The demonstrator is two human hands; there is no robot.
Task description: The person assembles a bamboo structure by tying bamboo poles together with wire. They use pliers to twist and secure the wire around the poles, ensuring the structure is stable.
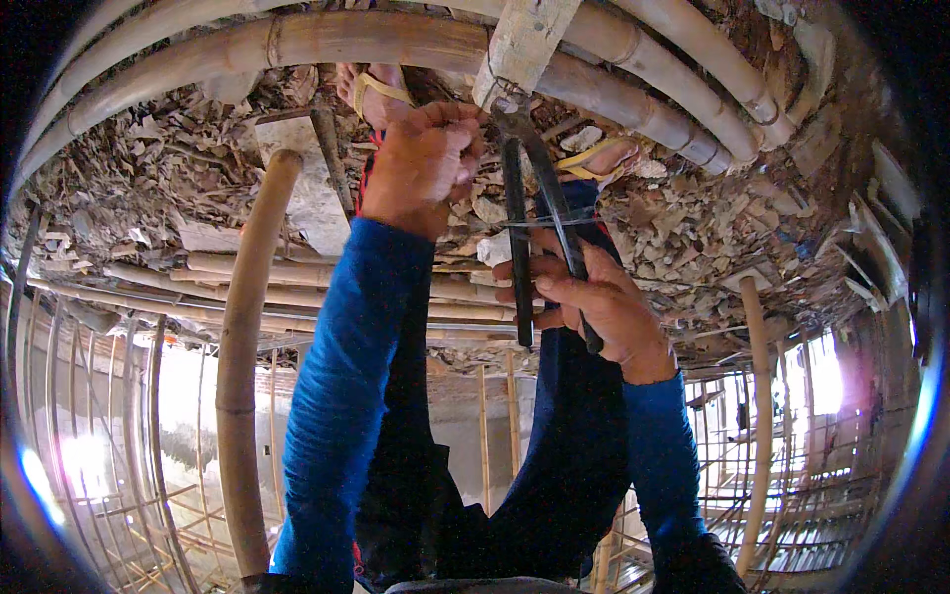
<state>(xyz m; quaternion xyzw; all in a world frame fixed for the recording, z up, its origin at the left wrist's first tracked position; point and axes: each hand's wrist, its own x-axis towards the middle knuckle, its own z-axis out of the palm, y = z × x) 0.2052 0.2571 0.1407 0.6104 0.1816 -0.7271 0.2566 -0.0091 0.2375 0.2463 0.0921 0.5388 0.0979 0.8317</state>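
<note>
My right hand [609,302] is wrapped round the dark handles of a pair of end-cutting pincers [517,124], which stand slightly apart. Their jaws meet a thin wire [502,87] at the end of a squared wooden beam [527,45]. Close beside the jaws, my left hand [426,163] has its fingers curled together; whatever they pinch is hidden and slightly blurred. A thin, pale strand [554,220] crosses the handles above my right hand. Passing behind the wooden beam is a thick bamboo pole [386,42].
More bamboo poles [683,74] curve along the far side. Upright bamboo props [242,366] stand left and right, one under a wooden board [307,188]. Rubble and dry leaves [683,238] cover the ground around my feet in yellow sandals [594,156]. Several poles lie across behind my arms.
</note>
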